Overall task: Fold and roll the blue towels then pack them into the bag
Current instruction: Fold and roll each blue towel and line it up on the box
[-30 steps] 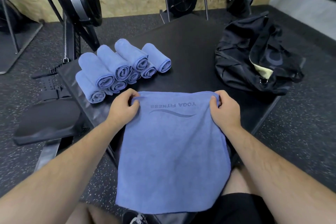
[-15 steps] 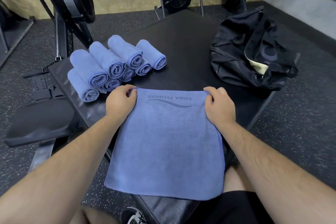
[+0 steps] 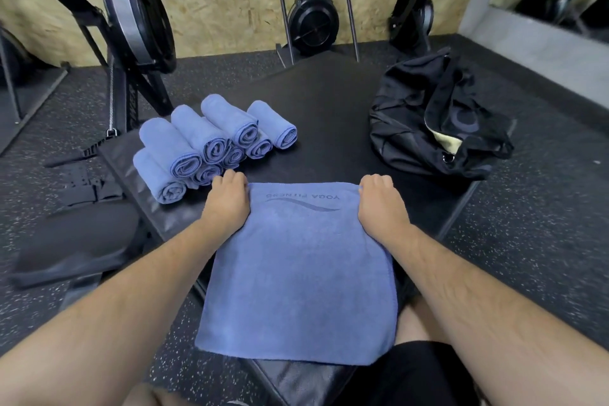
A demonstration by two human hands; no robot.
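A flat blue towel (image 3: 301,273) printed "YOGA FITNESS" lies spread on the black padded platform (image 3: 329,115), its near edge hanging over the front. My left hand (image 3: 227,201) grips the towel's far left corner with curled fingers. My right hand (image 3: 379,204) grips the far right corner the same way. Several rolled blue towels (image 3: 211,145) are stacked in a pile at the platform's left, just beyond my left hand. An open black duffel bag (image 3: 435,122) sits at the platform's right edge.
Rowing machines (image 3: 138,26) and fan wheels (image 3: 313,23) stand against the wooden wall behind. A black seat pad (image 3: 72,247) lies low on the left. Speckled rubber floor (image 3: 540,217) surrounds the platform. My knees are below the towel's near edge.
Both hands have carried the towel's far edge forward and down onto the platform. The towel now lies flatter, with less of it hanging over the front.
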